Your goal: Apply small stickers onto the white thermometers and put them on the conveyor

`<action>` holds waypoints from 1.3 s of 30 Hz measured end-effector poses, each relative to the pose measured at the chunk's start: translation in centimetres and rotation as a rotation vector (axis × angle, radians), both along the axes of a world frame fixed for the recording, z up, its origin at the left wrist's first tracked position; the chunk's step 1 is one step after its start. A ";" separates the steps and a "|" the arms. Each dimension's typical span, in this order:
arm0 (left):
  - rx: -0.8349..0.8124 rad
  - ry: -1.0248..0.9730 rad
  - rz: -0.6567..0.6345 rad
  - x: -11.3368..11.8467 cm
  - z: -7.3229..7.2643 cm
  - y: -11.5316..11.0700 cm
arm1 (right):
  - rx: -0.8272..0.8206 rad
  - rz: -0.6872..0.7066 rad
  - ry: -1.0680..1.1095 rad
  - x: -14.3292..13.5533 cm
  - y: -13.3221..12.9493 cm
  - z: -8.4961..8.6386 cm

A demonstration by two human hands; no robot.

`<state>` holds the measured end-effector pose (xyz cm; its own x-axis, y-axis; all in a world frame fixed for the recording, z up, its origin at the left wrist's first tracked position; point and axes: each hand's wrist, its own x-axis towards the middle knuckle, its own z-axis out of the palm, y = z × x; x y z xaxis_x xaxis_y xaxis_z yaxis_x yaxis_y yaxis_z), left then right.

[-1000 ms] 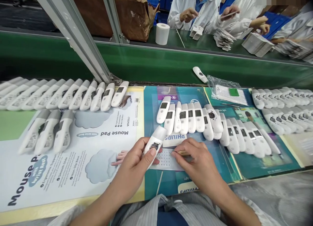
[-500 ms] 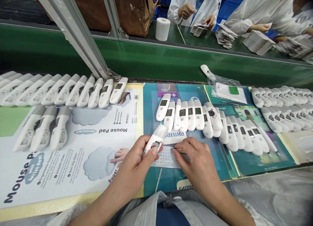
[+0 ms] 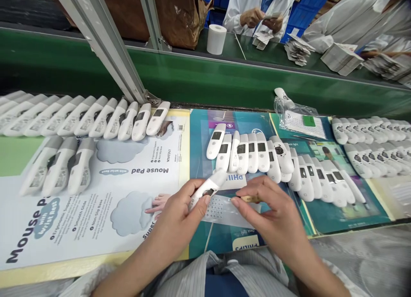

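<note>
My left hand (image 3: 183, 215) is closed around a white handheld thermometer (image 3: 210, 185), tilted with its head up and to the right. The thumb lies beside the dark opening on its face. My right hand (image 3: 271, 205) pinches a slim tool with a tan handle (image 3: 250, 199), its tip pointing left and apart from the thermometer. Under both hands lies a translucent sheet (image 3: 236, 218) with rows of small round dots. Just beyond, a row of white thermometers (image 3: 243, 153) with dark displays runs to the right; one has an open face with inner parts showing.
More thermometers stand in rows at left (image 3: 99, 117) and far right (image 3: 369, 158). A clear bag (image 3: 302, 119) with a dotted sheet lies at the back. A metal post (image 3: 105, 44) rises behind the table. Across the green barrier (image 3: 199, 81), co-workers handle folded papers near a white roll (image 3: 216, 39).
My right hand has drawn slightly right and turned, showing more of the tan handle. The thermometer in my left hand has tipped further to the right. The view has shifted a little.
</note>
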<state>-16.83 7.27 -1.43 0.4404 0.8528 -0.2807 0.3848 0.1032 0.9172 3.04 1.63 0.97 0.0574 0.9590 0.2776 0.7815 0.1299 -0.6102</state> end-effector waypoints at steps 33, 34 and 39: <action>0.192 0.008 -0.080 0.3 2.5 0.6 | -0.030 0.306 -0.159 -1.5 3.5 3.3; 0.185 0.011 -0.085 0.3 2.5 0.6 | -0.035 0.308 -0.151 -1.5 3.5 3.4; 0.175 0.006 -0.112 -0.1 1.9 0.7 | -0.049 0.307 -0.127 -1.5 3.5 3.6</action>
